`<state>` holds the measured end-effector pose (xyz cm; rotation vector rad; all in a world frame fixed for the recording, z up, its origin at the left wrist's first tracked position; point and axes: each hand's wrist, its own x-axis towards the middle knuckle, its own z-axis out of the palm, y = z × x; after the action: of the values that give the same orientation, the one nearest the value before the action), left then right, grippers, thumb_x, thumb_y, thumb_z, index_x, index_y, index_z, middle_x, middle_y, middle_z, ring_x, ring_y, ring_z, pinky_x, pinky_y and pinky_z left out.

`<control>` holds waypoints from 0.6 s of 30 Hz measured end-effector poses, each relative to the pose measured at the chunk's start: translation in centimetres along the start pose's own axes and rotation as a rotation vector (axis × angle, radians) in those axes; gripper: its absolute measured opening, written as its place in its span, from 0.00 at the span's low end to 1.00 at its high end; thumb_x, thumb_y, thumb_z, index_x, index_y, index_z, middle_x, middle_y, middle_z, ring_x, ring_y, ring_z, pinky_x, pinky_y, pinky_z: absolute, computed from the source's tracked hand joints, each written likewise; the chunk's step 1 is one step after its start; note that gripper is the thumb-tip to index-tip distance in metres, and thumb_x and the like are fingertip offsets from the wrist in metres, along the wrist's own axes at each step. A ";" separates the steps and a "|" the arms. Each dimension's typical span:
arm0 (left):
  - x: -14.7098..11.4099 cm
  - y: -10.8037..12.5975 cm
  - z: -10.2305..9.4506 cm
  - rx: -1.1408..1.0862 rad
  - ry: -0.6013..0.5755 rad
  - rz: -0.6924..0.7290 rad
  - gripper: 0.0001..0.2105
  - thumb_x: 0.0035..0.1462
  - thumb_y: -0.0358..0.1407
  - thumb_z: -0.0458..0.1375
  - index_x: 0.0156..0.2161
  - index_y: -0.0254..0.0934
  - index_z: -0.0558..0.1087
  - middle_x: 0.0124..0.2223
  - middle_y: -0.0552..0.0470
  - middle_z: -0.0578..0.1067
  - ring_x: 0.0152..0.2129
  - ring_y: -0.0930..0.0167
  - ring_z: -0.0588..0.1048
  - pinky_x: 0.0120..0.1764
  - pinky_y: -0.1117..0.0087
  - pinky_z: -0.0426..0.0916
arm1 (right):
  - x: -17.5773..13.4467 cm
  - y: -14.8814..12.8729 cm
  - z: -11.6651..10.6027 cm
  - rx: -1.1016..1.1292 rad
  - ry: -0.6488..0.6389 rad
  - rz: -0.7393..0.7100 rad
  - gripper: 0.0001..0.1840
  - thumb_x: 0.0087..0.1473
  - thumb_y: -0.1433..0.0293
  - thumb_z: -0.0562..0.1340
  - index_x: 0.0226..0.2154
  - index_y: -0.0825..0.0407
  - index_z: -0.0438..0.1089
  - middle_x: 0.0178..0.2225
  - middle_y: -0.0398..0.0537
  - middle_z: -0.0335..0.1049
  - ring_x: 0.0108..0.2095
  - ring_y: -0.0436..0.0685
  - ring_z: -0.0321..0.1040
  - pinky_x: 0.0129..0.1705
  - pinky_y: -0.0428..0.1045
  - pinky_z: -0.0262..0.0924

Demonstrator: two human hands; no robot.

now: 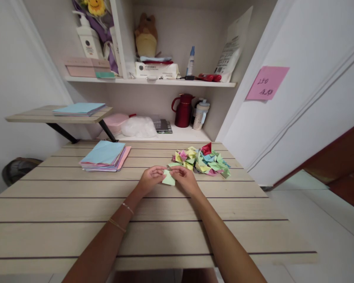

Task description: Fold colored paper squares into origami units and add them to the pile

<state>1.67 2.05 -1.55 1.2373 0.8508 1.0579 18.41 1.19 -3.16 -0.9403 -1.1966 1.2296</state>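
Between both hands is a small piece of folded light-green paper (169, 179), held just above the slatted wooden table (165, 208). My left hand (152, 177) grips its left edge between thumb and fingers. On the right edge, my right hand (184, 177) pinches the same paper, fingers curled over the top. Just beyond the right hand lies a pile of folded paper pieces (205, 159) in green, yellow, pink, blue and red. To the left sits a stack of coloured paper sheets (104, 156), with a light-blue sheet on top.
A small raised shelf (38, 114) carries more blue paper (79, 109) at the back left. Behind the table, a cubby holds a red jug (183, 112), a light tumbler (201, 114) and a white plastic bag (139, 127). A pink note (267, 83) hangs on the right wall.
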 end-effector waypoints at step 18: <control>-0.2 0.2 0.0 -0.341 0.121 -0.161 0.13 0.42 0.33 0.64 0.35 0.30 0.74 0.32 0.46 0.77 0.25 0.74 0.74 0.33 0.73 0.69 | -0.4 -0.6 1.0 0.241 -0.091 0.126 0.15 0.39 0.62 0.67 0.30 0.55 0.73 0.25 0.45 0.72 0.26 0.50 0.68 0.33 0.47 0.63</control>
<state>1.57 1.86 -1.35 0.8130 0.8076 1.1011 17.58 0.60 -2.45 -0.7960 -1.0432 1.4951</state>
